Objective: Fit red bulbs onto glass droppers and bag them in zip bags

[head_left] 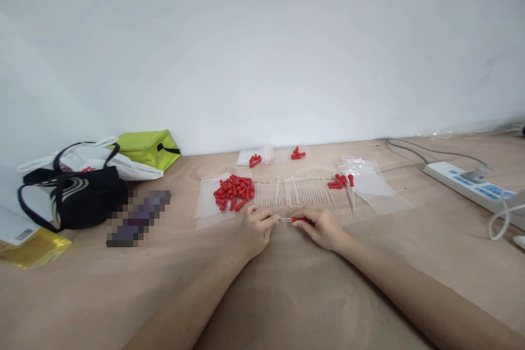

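My left hand point(261, 228) is closed on a thin clear glass dropper tube point(286, 220), which lies sideways between my hands. In my right hand point(322, 225) is a red rubber dropper bulb point(301, 219), pinched at the tube's right end. How far the tube reaches into the bulb is hidden by my fingers. Just beyond my hands lies a row of clear glass tubes point(305, 191). A heap of red bulbs point(234, 190) rests on a plastic bag point(203, 205) to the left. Several droppers with red bulbs point(343, 179) lie right of the row.
Another plastic bag point(381, 191) lies at right. Small bags with red bulbs point(255, 161) sit by the wall. A power strip point(471, 186) with cables is far right. A black bag point(94, 197), a green bag point(141, 147) and a blurred dark object point(139, 219) stand left.
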The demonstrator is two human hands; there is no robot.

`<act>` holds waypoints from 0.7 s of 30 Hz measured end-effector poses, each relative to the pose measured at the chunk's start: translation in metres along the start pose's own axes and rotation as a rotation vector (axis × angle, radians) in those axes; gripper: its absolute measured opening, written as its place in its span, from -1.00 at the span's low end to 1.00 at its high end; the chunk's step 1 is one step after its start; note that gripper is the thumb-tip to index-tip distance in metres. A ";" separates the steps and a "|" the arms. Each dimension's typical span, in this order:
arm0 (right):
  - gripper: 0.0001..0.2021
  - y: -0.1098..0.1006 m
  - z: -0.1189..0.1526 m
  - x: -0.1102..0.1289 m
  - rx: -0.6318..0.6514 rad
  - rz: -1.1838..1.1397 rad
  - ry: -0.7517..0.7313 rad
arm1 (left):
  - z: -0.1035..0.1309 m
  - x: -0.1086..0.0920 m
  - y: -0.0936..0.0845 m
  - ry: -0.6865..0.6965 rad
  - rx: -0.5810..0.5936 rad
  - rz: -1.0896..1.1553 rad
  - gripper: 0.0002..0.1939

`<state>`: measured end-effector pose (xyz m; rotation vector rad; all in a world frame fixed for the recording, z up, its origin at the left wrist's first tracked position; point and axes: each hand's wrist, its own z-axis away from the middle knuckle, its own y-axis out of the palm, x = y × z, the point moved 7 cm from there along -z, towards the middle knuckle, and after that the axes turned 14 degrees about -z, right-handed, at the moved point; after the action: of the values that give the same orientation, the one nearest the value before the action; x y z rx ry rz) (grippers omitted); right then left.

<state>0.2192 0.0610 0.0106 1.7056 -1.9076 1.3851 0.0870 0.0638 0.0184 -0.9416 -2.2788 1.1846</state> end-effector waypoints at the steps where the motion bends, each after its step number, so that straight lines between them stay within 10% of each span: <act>1: -0.85 0.000 0.000 0.001 0.011 0.010 0.001 | 0.000 0.000 -0.001 0.000 -0.009 0.004 -0.74; 15: -0.91 0.006 -0.002 0.005 0.084 0.119 -0.028 | 0.002 -0.007 -0.001 -0.028 -0.038 0.016 -0.73; 21: -0.83 0.002 -0.007 -0.007 -0.060 -0.243 0.059 | 0.000 -0.002 0.000 -0.061 -0.099 0.056 -0.76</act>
<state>0.2168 0.0700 0.0083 1.7784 -1.6302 1.2590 0.0882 0.0621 0.0182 -1.0248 -2.3933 1.1470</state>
